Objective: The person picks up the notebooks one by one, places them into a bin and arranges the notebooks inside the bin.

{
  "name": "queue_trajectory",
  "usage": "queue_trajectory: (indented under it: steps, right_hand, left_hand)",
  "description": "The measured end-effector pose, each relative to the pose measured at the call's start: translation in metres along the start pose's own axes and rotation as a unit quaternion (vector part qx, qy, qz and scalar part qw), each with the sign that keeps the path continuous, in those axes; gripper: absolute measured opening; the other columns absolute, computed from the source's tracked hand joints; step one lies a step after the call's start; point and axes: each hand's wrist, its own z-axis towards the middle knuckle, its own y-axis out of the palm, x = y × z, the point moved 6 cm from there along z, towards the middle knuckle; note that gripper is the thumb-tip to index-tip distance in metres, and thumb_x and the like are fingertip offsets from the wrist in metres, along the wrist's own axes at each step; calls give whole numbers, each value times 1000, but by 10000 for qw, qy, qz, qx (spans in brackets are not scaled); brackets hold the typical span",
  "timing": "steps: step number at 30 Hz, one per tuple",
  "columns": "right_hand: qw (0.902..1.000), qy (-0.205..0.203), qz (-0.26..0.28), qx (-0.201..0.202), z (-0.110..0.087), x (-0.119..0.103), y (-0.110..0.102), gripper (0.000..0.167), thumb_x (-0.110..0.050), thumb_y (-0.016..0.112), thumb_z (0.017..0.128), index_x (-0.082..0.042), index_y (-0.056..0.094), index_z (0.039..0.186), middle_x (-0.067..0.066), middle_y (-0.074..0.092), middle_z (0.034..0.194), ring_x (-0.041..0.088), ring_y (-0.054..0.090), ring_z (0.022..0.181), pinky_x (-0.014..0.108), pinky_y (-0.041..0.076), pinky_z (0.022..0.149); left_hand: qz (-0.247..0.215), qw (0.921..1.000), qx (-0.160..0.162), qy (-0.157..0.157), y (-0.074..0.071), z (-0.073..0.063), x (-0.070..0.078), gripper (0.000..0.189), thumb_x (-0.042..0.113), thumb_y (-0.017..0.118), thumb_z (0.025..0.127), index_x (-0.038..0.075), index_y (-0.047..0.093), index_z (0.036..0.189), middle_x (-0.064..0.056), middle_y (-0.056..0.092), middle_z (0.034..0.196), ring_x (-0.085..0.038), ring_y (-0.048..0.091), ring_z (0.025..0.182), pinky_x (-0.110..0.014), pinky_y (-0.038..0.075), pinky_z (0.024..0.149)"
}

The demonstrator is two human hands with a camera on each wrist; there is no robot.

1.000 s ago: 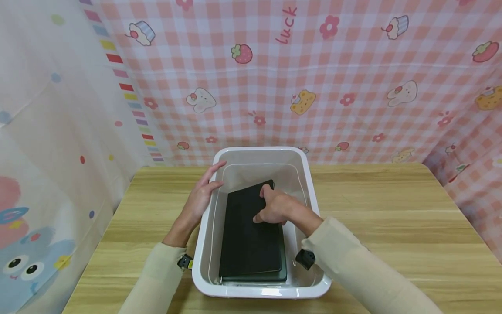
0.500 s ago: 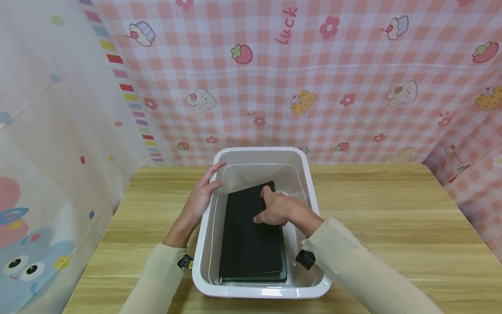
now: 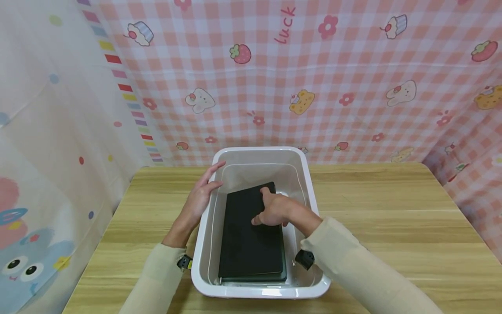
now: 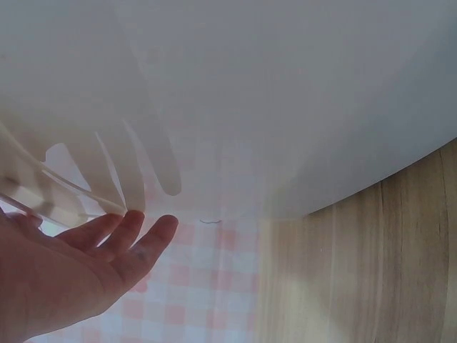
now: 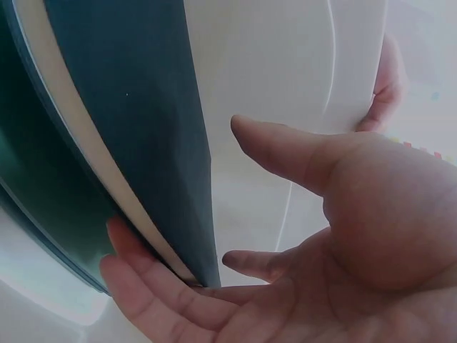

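A black notebook (image 3: 247, 244), dark blue in the right wrist view, lies tilted inside a light grey plastic bin (image 3: 260, 293). Beneath it sits a dark green notebook (image 3: 270, 277), showing along the near and right edges. My right hand (image 3: 274, 209) reaches over the bin's right side and holds the upper notebook by its right edge. In the right wrist view, several fingers (image 5: 164, 293) hook past the cream page edge, while the thumb stands apart above the cover. At the bin's left rim my left hand (image 3: 198, 198) grips, with fingers (image 4: 143, 246) against the outer wall.
The bin stands on a wood-grain table (image 3: 384, 209). Behind it hangs a pink checked curtain (image 3: 274, 87), close to the bin's far end. Another printed white cloth (image 3: 59, 131) hangs at the left. A black wrist strap piece (image 3: 304, 259) sits under the right cuff.
The black notebook's far right corner has shifted slightly toward the near side, with my right hand following a little. The left hand and the bin stay in place.
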Motion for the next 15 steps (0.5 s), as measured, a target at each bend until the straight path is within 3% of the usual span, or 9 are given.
queue_trajectory:
  steps: [15]
  right_hand:
    - [9997,50,107,-224,1,0,3,102,-37,70,91,-11,-1,160,18,49,146,25,61,102,42,55,75]
  left_hand:
    - [18,9999,19,107,0,0,1,50,13,44,100,19,43,150,1,30,161,-17,18,149,-48,12,121]
